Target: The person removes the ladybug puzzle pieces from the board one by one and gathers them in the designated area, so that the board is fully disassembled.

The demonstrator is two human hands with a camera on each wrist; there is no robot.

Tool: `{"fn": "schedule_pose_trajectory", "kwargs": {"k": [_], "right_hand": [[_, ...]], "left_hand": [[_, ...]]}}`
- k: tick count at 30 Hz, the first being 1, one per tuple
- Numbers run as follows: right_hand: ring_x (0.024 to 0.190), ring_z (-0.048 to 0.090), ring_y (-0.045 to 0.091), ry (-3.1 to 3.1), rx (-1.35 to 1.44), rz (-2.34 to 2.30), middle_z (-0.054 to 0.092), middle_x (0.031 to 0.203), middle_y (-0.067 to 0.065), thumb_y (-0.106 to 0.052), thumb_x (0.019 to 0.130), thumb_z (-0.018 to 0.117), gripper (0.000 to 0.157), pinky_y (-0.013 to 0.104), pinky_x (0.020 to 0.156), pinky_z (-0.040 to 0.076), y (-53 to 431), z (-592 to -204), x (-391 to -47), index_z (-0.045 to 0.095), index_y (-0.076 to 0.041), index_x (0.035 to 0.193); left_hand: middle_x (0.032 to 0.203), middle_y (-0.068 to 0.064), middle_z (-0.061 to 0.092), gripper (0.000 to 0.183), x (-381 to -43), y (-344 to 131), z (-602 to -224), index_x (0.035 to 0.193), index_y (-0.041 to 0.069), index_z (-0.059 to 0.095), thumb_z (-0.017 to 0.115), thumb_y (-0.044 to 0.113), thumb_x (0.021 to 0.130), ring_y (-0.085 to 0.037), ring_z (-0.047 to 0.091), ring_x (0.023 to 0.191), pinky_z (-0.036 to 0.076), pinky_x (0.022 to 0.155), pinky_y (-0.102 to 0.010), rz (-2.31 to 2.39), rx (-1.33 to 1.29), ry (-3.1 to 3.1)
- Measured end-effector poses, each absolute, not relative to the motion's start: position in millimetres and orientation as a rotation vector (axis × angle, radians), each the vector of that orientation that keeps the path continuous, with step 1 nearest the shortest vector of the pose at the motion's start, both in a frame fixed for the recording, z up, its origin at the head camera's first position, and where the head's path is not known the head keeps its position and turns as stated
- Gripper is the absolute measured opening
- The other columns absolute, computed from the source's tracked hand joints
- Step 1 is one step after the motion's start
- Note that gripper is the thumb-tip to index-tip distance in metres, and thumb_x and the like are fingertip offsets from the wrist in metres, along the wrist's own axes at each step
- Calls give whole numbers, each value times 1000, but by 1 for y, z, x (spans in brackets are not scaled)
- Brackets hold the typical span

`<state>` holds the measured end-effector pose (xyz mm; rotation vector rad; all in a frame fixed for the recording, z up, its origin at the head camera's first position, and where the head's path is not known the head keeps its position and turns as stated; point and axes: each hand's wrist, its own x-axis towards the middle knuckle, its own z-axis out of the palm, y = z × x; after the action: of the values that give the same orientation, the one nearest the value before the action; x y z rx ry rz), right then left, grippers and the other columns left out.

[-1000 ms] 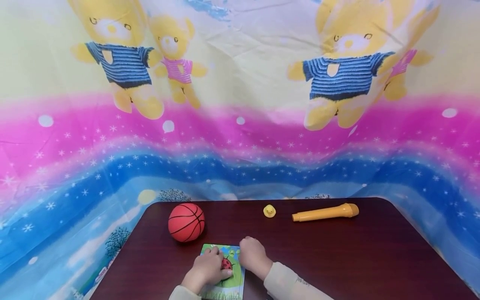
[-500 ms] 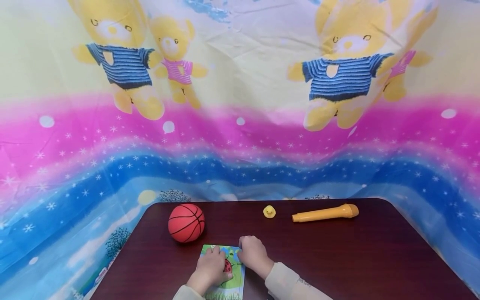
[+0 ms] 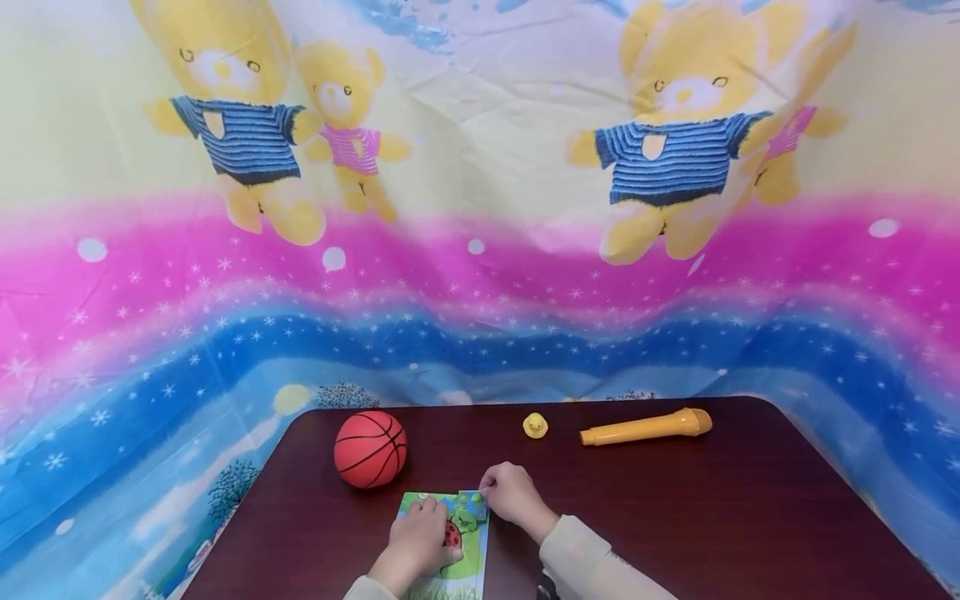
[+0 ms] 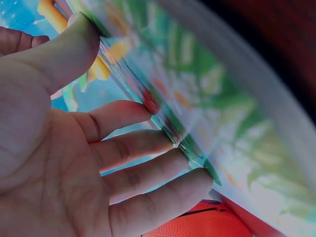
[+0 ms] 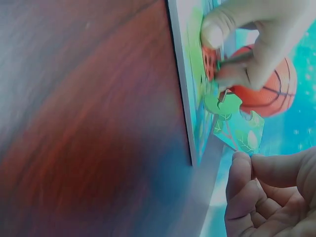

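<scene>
A flat jigsaw puzzle (image 3: 468,571) with a green meadow and a red ladybug (image 3: 453,536) lies near the table's front edge. My left hand (image 3: 420,537) rests across its left half, and in the left wrist view the fingertips and thumb (image 4: 85,37) press on its face. At the far right corner, my right hand (image 3: 513,496) pinches a puzzle piece (image 5: 242,129) by one corner between thumb and index finger. That blue-green piece, printed with leaves, is tilted up off the board in the right wrist view.
A red basketball (image 3: 371,450) sits beyond the puzzle on the left. Farther back are a small yellow duck (image 3: 536,426) and, to its right, an orange-yellow toy microphone (image 3: 647,427). A curtain with bears (image 3: 480,283) hangs behind the dark table (image 3: 675,525).
My right hand has drawn slightly up and away from the board's far right corner, and the pinched piece has come up with it. The left hand stays on the puzzle.
</scene>
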<state>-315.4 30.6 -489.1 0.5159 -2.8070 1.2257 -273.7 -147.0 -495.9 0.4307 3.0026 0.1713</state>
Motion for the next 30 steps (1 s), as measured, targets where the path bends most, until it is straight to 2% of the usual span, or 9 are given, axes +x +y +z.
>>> {"fn": "schedule_pose_trajectory", "kwargs": {"k": [6,10,14,18,20,21,24,27,30], "right_hand": [[69,54,13,-2868,387,1252,62,78,-1,-6,88,64,10,33,62,48,62,-486,-318,69,-8,79],[73,56,14,-2897,305,1283,64,84,1,-8,89,63,9,36,66,50,93,-487,-319,69,-8,82],[76,57,14,-2927,196,1245,64,87,1,-8,89,62,8,36,67,50,126,-483,-323,69,-8,84],[75,56,14,-2954,114,1152,64,89,2,-7,89,61,9,35,67,49,161,-473,-324,68,-7,85],[73,53,15,-2969,83,1113,63,87,2,-5,89,59,10,34,65,47,181,-467,-323,67,-6,84],[69,50,15,-2983,67,1104,61,82,2,-5,89,58,12,33,64,45,188,-465,-324,65,-6,78],[62,42,15,-3031,13,1092,48,67,0,-3,89,55,26,32,64,40,209,-462,-324,52,-9,64],[58,36,15,-3089,-8,1055,36,59,0,-4,91,53,38,32,64,39,225,-462,-325,38,-14,57],[55,32,14,-3130,-17,994,33,56,-2,-6,92,51,40,30,60,36,236,-465,-324,37,-16,55]], "left_hand": [[104,-11,52,56,-270,-145,-498,110,8,56,66,54,80,-34,52,102,49,71,-49,156,419,2960],[105,-13,54,59,-266,-147,-502,114,7,58,64,55,81,-33,53,100,49,70,-51,184,413,2955],[114,-16,54,63,-262,-155,-501,118,5,59,68,53,79,-36,53,102,47,71,-55,247,398,3000],[126,-18,50,67,-256,-167,-497,121,5,59,73,51,74,-41,50,111,44,77,-59,325,373,2991],[130,-21,48,70,-253,-172,-495,124,6,57,75,49,72,-44,47,115,43,79,-62,371,351,2945],[132,-21,47,72,-252,-175,-494,126,6,56,75,49,72,-44,46,117,42,78,-62,385,341,2921],[136,-23,44,74,-249,-181,-492,131,7,54,75,48,73,-46,43,120,43,77,-63,422,333,2867],[137,-23,43,74,-249,-183,-490,132,7,53,75,48,74,-46,42,121,44,73,-62,442,337,2856],[138,-24,42,74,-249,-182,-490,133,6,52,75,46,74,-47,41,122,45,70,-61,452,335,2852]]}}
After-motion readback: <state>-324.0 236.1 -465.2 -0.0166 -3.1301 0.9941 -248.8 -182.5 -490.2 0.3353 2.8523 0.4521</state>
